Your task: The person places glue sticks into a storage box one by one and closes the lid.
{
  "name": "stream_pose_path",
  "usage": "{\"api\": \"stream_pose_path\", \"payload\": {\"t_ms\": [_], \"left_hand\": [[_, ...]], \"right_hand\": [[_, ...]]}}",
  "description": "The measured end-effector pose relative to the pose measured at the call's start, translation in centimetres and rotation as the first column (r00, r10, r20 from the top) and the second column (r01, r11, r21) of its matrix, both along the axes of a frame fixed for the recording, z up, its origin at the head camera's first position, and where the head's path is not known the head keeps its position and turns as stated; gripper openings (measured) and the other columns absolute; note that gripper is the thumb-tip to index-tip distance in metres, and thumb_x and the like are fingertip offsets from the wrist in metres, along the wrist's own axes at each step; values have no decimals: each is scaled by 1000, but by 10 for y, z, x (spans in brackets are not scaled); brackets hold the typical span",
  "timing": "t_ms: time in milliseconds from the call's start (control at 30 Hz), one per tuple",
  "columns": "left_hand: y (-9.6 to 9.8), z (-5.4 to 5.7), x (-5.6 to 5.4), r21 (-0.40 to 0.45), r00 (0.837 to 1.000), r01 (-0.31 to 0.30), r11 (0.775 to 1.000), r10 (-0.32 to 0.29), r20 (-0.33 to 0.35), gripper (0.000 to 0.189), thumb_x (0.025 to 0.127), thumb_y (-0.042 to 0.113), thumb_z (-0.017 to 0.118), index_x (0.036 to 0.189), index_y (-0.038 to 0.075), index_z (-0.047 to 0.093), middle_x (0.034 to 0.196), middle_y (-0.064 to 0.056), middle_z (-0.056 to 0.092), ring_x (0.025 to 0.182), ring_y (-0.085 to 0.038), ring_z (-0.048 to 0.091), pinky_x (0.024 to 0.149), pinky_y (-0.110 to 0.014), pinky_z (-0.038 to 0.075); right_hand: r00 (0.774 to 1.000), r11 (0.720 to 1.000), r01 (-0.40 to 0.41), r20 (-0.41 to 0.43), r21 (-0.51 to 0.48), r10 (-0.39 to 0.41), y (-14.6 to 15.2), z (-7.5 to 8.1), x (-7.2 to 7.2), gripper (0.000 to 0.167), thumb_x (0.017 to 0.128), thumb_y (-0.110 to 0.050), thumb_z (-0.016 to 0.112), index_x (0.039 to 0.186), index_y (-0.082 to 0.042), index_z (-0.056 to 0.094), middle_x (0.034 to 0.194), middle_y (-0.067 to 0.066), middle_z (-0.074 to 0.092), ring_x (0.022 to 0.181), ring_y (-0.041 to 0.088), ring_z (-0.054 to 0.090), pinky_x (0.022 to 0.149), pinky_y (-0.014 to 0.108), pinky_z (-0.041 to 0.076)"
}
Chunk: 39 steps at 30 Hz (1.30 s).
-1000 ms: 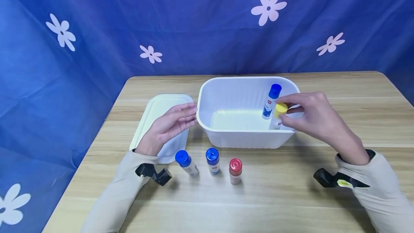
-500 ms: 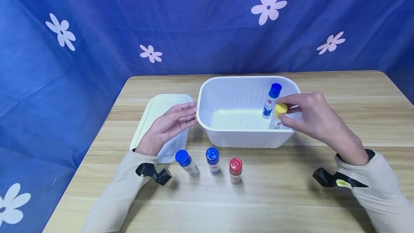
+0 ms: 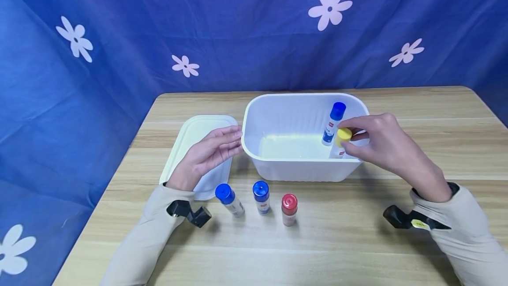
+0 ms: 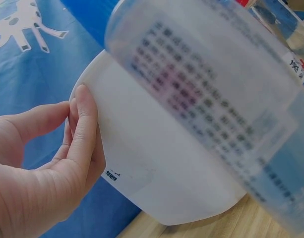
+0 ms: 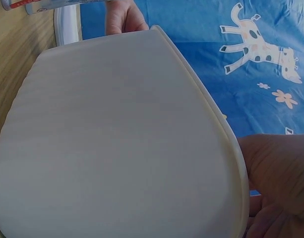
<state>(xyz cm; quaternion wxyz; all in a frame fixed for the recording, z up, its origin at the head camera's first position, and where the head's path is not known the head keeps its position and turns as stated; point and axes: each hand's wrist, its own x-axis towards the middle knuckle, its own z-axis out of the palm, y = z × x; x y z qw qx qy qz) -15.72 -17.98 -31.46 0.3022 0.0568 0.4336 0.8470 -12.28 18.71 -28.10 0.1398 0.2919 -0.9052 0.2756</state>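
Blue cloth printed with pale flowers fills the upper part of the head view, hanging behind a wood-grain table. On the table, at the centre right of the frame, stands a white bin. At the bin's right end, the right hand pinches a yellow-capped tube by its cap between thumb and fingers. That tube is inside the bin, near the front right corner; its base is hidden by the front wall, so whether it touches the floor cannot be told. Just behind it, a blue-capped tube stands inside too.

At the centre left, the left hand has its fingers nearly straight, their tips touching the bin's left end near the rim. Beneath this hand a white lid lies flat on the table.

Below the bin, three tubes stand in a loose row: a leftmost blue one, a middle blue one and a red-capped one. In the left wrist view, a blurred, lettered tube crosses the upper right.
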Motion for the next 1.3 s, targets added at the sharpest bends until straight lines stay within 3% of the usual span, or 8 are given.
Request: {"api": "stream_pose_path", "payload": {"t_ms": [267,667,800,1033,1233,1300], "left_hand": [[0,-2,-2,-5,1000,-3,1000,3,4,17,98,-5,49,107,-1,62,100,-13,67,92,-20,67,85,-29,57],[-1,-2,-1,35,999,36,999,-35,-29,15,93,-1,60,109,-1,61,102,-13,67,95,-20,67,87,-29,56],[0,-2,-2,32,1000,20,999,-19,-10,16,93,-2,61,109,-1,60,101,-13,67,93,-20,67,87,-29,56],[1,-1,-2,-2,999,-17,1000,18,32,18,99,-5,46,110,-2,60,102,-14,66,93,-21,67,86,-29,57],[2,-1,-1,-5,999,-23,1000,23,28,15,97,-4,52,110,-2,58,101,-14,66,92,-20,67,85,-29,57],[3,0,0,-21,999,-30,999,31,30,20,97,-3,52,117,-5,53,101,-13,65,92,-20,66,85,-29,57]], "right_hand": [[1000,1000,13,8,15,-14,-1,0,-1,31,71,2,78,102,3,72,92,17,72,74,25,71,64,38,60],[999,1000,18,40,22,-19,-3,0,-1,30,72,-1,81,101,3,72,92,17,72,76,25,71,67,39,60],[999,999,22,48,30,-23,-3,0,-2,28,72,-2,81,99,2,73,90,16,72,77,25,71,67,40,60],[998,999,24,59,25,-26,-3,0,-1,29,73,-3,82,100,0,73,92,16,73,78,26,71,69,41,60],[998,1000,13,57,-13,-12,-3,-2,-1,31,72,-7,85,100,-3,74,90,11,73,77,21,71,69,37,60],[999,1000,16,50,-13,-15,-2,-3,-1,32,71,-10,86,100,-4,74,90,10,74,76,20,71,68,36,60]]}}
